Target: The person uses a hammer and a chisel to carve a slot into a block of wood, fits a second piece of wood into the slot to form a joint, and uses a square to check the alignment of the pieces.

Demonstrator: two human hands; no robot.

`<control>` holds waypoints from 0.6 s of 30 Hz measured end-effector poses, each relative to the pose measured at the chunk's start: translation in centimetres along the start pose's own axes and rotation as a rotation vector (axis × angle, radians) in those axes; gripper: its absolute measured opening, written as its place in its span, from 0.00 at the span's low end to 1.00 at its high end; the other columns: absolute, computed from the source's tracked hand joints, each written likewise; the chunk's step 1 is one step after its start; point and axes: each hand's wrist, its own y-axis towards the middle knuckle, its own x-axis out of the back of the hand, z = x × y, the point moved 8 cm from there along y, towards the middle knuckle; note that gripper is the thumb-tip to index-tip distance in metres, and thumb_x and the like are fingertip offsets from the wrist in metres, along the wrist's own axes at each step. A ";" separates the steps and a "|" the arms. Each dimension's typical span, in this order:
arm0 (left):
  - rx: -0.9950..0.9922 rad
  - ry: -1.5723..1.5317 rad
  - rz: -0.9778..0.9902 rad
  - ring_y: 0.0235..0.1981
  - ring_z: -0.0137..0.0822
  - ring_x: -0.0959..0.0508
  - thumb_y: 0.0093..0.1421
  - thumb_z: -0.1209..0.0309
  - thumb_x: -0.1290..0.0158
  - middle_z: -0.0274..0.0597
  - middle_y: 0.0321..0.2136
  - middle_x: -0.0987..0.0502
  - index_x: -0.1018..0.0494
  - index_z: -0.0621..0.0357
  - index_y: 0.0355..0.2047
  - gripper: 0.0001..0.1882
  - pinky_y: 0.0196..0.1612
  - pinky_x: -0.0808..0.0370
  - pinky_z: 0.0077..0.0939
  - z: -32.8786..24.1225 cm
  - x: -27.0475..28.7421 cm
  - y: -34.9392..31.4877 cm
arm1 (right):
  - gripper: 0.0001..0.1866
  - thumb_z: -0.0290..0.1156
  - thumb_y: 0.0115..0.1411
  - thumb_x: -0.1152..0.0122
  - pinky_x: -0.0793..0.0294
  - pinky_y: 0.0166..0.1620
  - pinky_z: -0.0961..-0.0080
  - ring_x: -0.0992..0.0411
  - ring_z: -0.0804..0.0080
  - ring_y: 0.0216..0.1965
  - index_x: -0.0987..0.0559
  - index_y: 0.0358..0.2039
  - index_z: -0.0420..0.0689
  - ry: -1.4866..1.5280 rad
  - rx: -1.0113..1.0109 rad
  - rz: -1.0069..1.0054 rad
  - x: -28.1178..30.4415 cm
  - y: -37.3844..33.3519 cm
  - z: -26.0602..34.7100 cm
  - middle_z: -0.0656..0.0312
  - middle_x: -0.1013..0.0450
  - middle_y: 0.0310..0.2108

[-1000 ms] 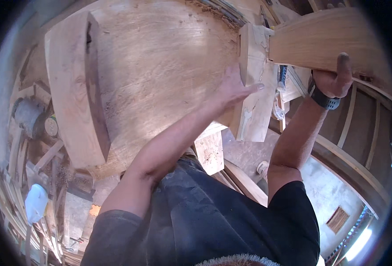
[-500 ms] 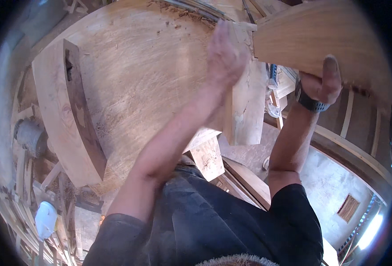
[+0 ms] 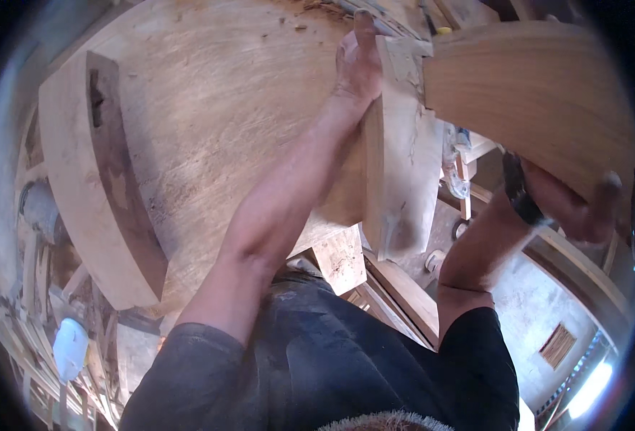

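Observation:
My left hand [image 3: 360, 68] is closed against the far left side of a pale, slightly curved wooden block [image 3: 403, 158], its thumb pointing away from me and its other fingers mostly hidden. A wide brown wooden board [image 3: 526, 79] meets the block's right side near its far end. At the board's near edge, far to the right, my right hand [image 3: 583, 208] grips it, thumb up and the fingers hidden underneath; a dark watch is on that wrist. The block lies over the right part of a large wooden slab [image 3: 238, 108] strewn with sawdust.
A second thick curved block [image 3: 87, 179] with a dark slot lies on the slab's left. Wood shavings [image 3: 324, 8] gather at the far edge. Stacked timber [image 3: 403, 287] stands close on my right. At lower left are a white plastic container [image 3: 70, 350] and thin wood strips.
My left hand has moved slightly away from me and settled against the block. My right hand has slid right and nearer along the board's edge. The block and board have shifted slightly.

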 end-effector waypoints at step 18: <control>-0.179 0.684 -0.343 0.38 0.55 0.18 0.76 0.46 0.69 0.60 0.33 0.18 0.23 0.65 0.44 0.34 0.48 0.26 0.45 -11.3 18.7 -6.8 | 0.43 0.65 0.56 0.42 0.17 0.47 0.49 0.20 0.48 0.49 0.22 0.54 0.36 0.993 -0.997 -0.050 -15.8 10.2 4.2 0.34 0.24 0.50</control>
